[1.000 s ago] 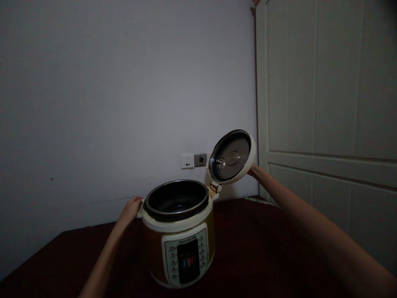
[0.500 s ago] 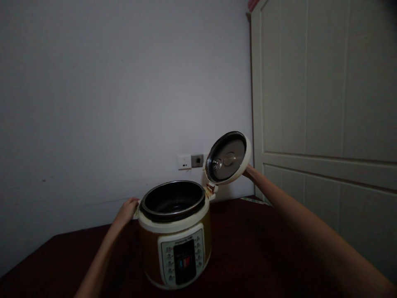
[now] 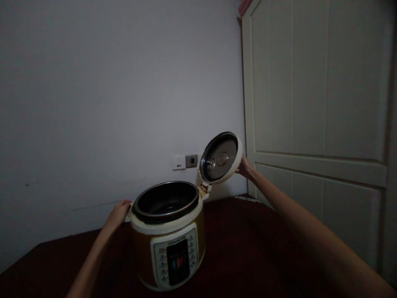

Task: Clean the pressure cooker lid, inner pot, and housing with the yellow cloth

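An electric pressure cooker point(image 3: 145, 252) with a white rim and a button panel stands on a dark red table. Its round lid point(image 3: 221, 159) is hinged open at the right, tilted so that the metal underside faces me. Inside the body the dark inner pot point(image 3: 167, 200) shows, with nothing visible in it. My left hand point(image 3: 118, 213) is closed on the side handle point(image 3: 129, 212) at the cooker's left. Behind the lid's outer edge, my right hand point(image 3: 245, 167) supports the lid; most of its fingers are hidden there.
A pale wall stands behind the table point(image 3: 235, 248), with a white wall socket point(image 3: 178, 162) and a grey wall socket point(image 3: 191, 160) close behind the cooker. A tall white panelled wardrobe point(image 3: 279, 103) rises at the right. A thin patterned strip point(image 3: 247, 199) lies at the table's back edge.
The whole view has shifted, so the cooker, sockets and wardrobe appear slightly farther left. More of my right hand shows beside the lid. The lid's tilt looks about the same.
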Demonstrator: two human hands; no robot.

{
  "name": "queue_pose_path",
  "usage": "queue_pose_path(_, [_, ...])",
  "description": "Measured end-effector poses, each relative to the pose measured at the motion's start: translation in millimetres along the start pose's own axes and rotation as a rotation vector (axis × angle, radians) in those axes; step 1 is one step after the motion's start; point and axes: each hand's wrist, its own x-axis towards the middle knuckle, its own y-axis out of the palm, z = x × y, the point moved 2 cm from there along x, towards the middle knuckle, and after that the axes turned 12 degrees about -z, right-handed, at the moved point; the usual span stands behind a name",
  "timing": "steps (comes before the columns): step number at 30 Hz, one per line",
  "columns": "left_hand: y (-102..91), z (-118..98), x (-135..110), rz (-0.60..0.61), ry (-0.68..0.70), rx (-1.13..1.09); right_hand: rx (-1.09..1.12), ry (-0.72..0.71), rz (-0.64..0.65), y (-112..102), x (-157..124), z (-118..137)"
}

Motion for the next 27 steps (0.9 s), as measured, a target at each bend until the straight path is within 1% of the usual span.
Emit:
queue_pose_path(3, [-0.1,-0.9,-0.9,0.006,-0.011,-0.006,0.054,0.032,-0.074,-15.0,-4.1,-1.0])
queue_pose_path(5, [-0.7,-2.5,-1.8,0.007,-0.029,-0.006,0.092,0.048,-0.082,-24.3,-9.1,-3.2])
queue_pose_path(9, [-1.5,-6.1,-3.2,0.000,-0.025,-0.027,0.184,0.093,-0.052,-42.1,-21.8,-9.9])
queue_pose_path(12, [-1.1,-5.8,-3.1,0.013,-0.043,-0.040,0.198,0.101,-0.044,-53.0,-34.2,-13.0])
queue_pose_path(17, [-0.3,-0.4,-0.3,0.009,-0.051,-0.039,0.248,0.105,-0.011,-62.1,-60.1,-9.9])
queue_pose_path(20, [1.4,1.0,0.9,0.036,-0.070,-0.082,0.286,0.060,0.019,-64.0,-75.9,-1.5])
queue_pose_path(22, [1.8,-0.6,0.6,0.027,-0.108,-0.116,0.309,0.007,0.005,-65.2,-85.0,8.1])
queue_pose_path(25, [1.9,-5.1,-2.3,0.010,-0.165,-0.152,0.383,-0.098,-0.045,-65.1,-97.8,30.4])
queue_pose_path(27, [2.1,-8.0,-5.6,0.021,-0.178,-0.166,0.444,-0.192,-0.068,-61.5,-108.1,49.6])
